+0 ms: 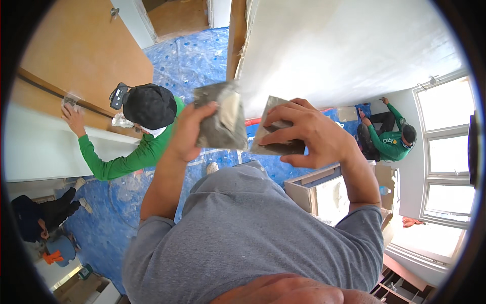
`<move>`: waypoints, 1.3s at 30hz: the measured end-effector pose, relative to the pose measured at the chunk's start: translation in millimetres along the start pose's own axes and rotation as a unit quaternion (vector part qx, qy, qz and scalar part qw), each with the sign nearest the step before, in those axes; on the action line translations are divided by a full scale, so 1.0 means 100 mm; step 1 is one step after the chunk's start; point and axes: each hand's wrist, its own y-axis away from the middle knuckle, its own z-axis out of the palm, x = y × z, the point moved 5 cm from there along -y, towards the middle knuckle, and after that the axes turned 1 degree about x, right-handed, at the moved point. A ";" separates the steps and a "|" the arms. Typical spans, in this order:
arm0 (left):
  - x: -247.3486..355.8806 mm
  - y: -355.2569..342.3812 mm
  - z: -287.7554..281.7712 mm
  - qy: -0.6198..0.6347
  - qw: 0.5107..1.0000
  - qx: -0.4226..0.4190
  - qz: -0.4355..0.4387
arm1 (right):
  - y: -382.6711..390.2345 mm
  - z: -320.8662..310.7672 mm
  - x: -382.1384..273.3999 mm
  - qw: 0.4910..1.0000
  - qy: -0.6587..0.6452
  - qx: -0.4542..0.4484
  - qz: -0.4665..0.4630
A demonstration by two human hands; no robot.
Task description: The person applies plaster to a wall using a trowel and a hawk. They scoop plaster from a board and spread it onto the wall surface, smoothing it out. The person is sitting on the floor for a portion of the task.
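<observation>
My left hand (191,126) grips a grey metal plate (210,134) at its left edge, and a pale lump of putty (230,114) sits on its face. Just to the right, my right hand (309,131) has its fingers spread over a second flat metal blade, a putty knife (271,114), and holds it. The two blades are close together in front of my chest, with a narrow gap between them. How the right blade is gripped from behind is hidden.
A white wall (349,45) rises ahead on the right. Blue sheeting (187,61) covers the floor. One co-worker in green (152,144) works at a wooden door (86,50) on the left; another (397,144) sits near the windows (448,152). A box-like cabinet (324,190) stands by my right elbow.
</observation>
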 end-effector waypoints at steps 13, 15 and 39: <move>-0.17 0.01 -0.46 0.069 0.996 0.047 -0.006 | 0.22 0.42 1.66 0.802 -0.207 0.529 0.187; -0.29 0.00 -0.48 0.069 0.996 0.035 -0.033 | 0.07 0.29 1.65 0.806 -0.004 0.560 0.195; -0.49 -0.20 -0.81 0.031 0.989 0.111 -0.092 | -0.79 -0.33 2.02 0.741 0.282 0.595 0.135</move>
